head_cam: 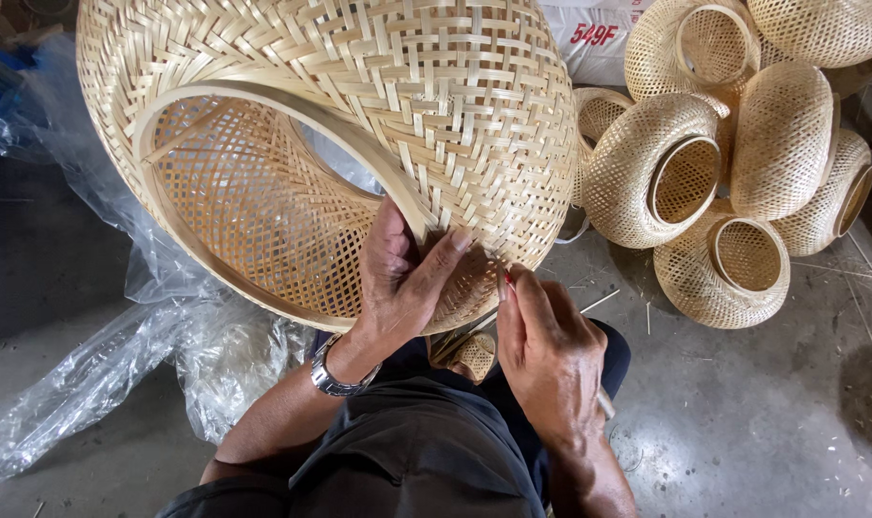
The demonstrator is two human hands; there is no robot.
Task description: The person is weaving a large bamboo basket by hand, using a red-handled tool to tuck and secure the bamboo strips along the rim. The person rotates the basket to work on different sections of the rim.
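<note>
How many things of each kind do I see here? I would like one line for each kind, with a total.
Large woven bamboo shade held by left hand: 1
Finished woven shades piled at right, e.g.: about 8, some partly hidden
Clear plastic sheet: 1
Wristwatch: 1
Red-tipped tool in right hand: 1
Total: about 12

Even, soft daylight, sharp focus throughout, dim shadowed floor (33,259) at left, slight wide-angle bulge at the edges.

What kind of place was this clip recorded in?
Probably a small craft workshop for woven bamboo shades. The left hand and right hand work the rim of a large woven shade, finished shades are heaped on the bare concrete floor, and clear plastic sheeting lies beside.
</note>
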